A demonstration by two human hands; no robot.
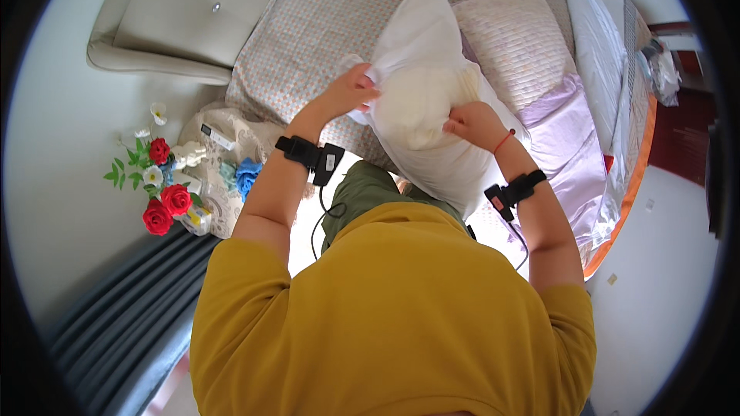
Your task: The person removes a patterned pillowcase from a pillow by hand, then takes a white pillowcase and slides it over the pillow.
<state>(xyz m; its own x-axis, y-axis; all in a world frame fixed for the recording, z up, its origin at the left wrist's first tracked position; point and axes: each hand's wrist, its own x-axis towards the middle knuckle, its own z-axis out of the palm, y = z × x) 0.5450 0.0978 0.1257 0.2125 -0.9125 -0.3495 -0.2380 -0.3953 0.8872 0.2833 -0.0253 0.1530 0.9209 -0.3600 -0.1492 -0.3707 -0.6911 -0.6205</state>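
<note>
A white pillow cover [420, 31] lies across the near edge of the bed, its pointed corner reaching away from me. Cream-coloured padding [416, 104] shows in the middle, with the white cloth around it. At its left edge, my left hand [352, 94] is closed on the cover's cloth, which bunches beside the fingers. My right hand [478, 125] is closed at the right side of the padding and seems to pinch the cover's edge there. Its fingertips are partly hidden. A black strapped device sits on each wrist.
Beyond lies the bed's dotted sheet [308, 38], with a quilted pillow [515, 46] and lilac cloth [569, 146] at the right. Clear plastic sheeting [609, 54] lines the bed's right edge. On the left stand a headboard [173, 11], a lace-covered table [223, 216] and red artificial roses [166, 206].
</note>
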